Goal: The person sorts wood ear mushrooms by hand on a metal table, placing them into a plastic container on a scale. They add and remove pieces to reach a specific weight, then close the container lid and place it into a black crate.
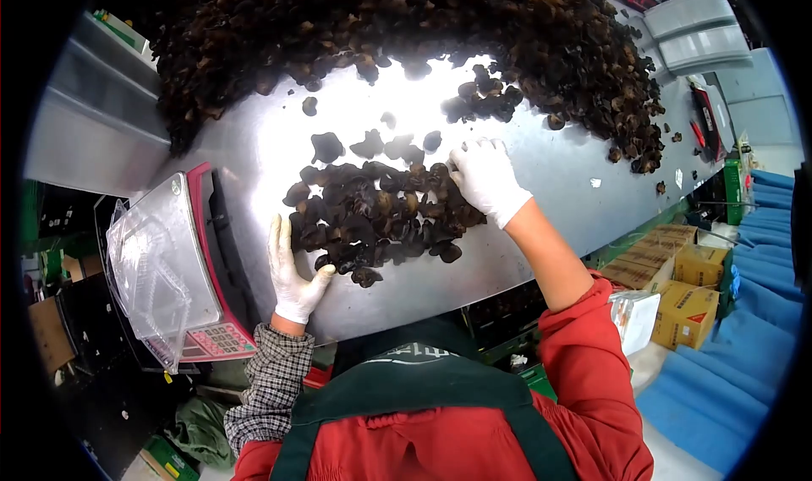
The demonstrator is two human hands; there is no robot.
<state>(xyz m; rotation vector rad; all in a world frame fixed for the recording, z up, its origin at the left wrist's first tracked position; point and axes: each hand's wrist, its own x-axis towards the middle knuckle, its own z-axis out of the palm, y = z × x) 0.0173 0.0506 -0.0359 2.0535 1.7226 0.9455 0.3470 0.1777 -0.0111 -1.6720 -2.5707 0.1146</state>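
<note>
A small spread of dark brown, ear-shaped fungus pieces (364, 214) lies on the shiny metal table (558, 202). At its left edge, my left hand (293, 274) in a white glove rests with thumb and fingers apart, beside the pieces and holding nothing. My right hand (488, 179), also gloved in white, is at the upper right edge of the spread, palm down; its fingertips are partly lost in glare, so what they touch is unclear. A few loose pieces (327, 148) lie just beyond the spread.
A large heap of the same dark pieces (406, 16) covers the table's far side. On the left stands a red-edged scale (173, 261) with a clear plastic cover. Clear trays (698, 37) and another scale (715, 117) are at the right. Cardboard boxes (683, 313) stand below.
</note>
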